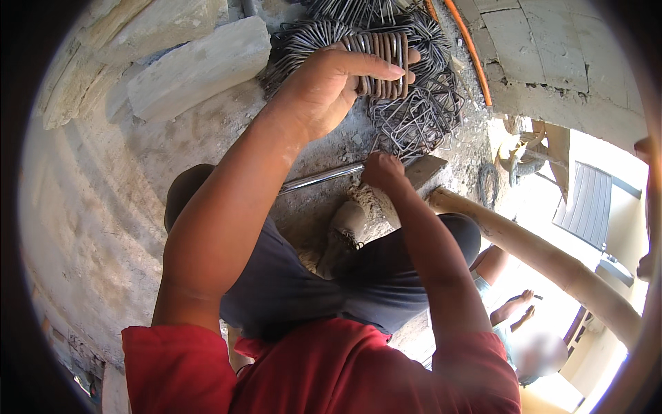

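My left hand (331, 86) is wrapped round a stack of bent steel rebar stirrups (379, 48), its thumb across the front and fingertips showing at the far side. The stack is above the piles of stirrups. Lower and to the right, my right hand (383, 170) is closed at the right end of a shiny metal bar (321, 179). What lies inside its fingers is hidden. Just beyond it, a loose tangle of square stirrups (417, 114) rests on the ground. Tighter rows of stirrups (300, 45) lie behind the held stack.
A pale concrete block (200, 69) lies at the far left. An orange hose (470, 52) runs along the far right. A thick wooden pole (538, 245) slants down to the right, beyond my knee. Another person (514, 310) is at the lower right.
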A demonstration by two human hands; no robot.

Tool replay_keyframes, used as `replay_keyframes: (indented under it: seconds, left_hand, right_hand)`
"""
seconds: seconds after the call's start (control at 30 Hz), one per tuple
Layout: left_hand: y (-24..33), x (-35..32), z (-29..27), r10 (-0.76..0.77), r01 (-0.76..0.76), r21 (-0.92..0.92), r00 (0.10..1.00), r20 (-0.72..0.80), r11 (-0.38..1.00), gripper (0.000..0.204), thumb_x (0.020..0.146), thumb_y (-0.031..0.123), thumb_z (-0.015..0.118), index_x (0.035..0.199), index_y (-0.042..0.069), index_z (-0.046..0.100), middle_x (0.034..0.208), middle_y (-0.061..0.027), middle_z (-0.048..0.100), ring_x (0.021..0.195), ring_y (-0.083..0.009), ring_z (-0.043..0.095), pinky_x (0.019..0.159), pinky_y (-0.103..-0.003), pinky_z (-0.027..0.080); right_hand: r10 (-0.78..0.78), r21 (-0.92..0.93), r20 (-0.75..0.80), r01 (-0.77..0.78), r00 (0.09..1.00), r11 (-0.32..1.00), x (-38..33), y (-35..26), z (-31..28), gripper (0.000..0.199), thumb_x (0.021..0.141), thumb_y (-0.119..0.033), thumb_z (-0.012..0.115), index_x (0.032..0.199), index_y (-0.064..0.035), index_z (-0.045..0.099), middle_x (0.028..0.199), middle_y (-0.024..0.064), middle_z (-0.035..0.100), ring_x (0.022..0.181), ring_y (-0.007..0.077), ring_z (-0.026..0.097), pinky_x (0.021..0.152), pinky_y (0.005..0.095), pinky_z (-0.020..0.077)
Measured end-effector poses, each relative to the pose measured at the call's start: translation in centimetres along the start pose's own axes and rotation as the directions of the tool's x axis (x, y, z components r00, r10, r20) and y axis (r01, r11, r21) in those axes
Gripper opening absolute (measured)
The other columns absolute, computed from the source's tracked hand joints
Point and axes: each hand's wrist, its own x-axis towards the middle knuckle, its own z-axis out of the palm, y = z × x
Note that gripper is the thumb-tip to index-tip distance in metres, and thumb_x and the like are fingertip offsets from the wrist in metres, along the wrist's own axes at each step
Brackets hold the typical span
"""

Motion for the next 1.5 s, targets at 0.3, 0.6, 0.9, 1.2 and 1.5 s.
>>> replay_keyframes:
  seconds: [0.3,0.6,0.9,1.2,1.5]
  left_hand:
    - [0.8,0.7,-0.8,0.045,-0.044,-0.004,0.999,0.013,0.999,0.042,0.082,0.005,0.064,0.122,-0.004,0.057,0.122,-0.0172,0.063,0.107,-0.0266,0.062,0.098,-0.037,0.046]
    - [1.2,1.6,-0.5,0.158,-0.153,0.045,0.975,-0.155,0.987,0.037,0.078,0.006,0.066,0.112,-0.005,0.064,0.111,-0.0161,0.068,0.100,-0.0256,0.065,0.096,-0.038,0.046]
    - [-0.1,1.0,0.9,0.074,-0.069,0.051,0.993,-0.097,0.996,0.042,0.078,0.005,0.065,0.120,0.000,0.060,0.120,-0.0172,0.064,0.105,-0.0256,0.063,0.094,-0.038,0.048]
    - [-1.1,-0.3,2.5,-0.052,0.064,0.109,0.992,-0.113,0.992,0.046,0.076,0.000,0.064,0.122,-0.002,0.058,0.114,-0.0155,0.067,0.098,-0.0232,0.065,0.091,-0.036,0.049]
    - [-3.4,0.1,3.0,-0.057,0.080,0.130,0.983,-0.173,0.988,0.041,0.075,-0.001,0.063,0.116,-0.005,0.061,0.106,-0.0163,0.069,0.091,-0.0229,0.068,0.088,-0.035,0.050]
  right_hand:
    - [0.583,0.879,-0.309,-0.009,0.752,0.477,-14.5,8.1,-24.2,0.027,0.091,-0.027,0.062,0.079,-0.0029,0.065,0.062,0.0006,0.052,0.058,0.0095,0.044,0.058,0.0269,0.0342]
    - [0.525,0.951,-0.300,0.291,0.796,0.101,-13.9,7.1,-23.1,0.030,0.095,-0.027,0.060,0.079,-0.0018,0.060,0.060,0.0012,0.046,0.059,0.0139,0.051,0.061,0.0286,0.0439]
    - [0.177,0.822,-0.296,0.345,0.939,-0.453,-9.5,4.0,-24.0,0.031,0.096,-0.018,0.052,0.110,0.0081,0.060,0.089,0.0141,0.067,0.084,0.0242,0.065,0.081,0.0340,0.0512]
    - [-0.011,0.849,-0.344,0.306,0.939,-0.431,-8.2,3.0,-23.7,0.020,0.094,-0.005,0.057,0.110,0.0070,0.061,0.094,0.0143,0.069,0.084,0.0223,0.067,0.080,0.0339,0.0552]
    - [-0.008,0.945,-0.289,0.284,0.957,-0.160,-9.1,4.4,-20.7,0.014,0.086,-0.009,0.072,0.096,0.0012,0.071,0.085,0.0053,0.069,0.079,0.0117,0.061,0.075,0.0261,0.0475]
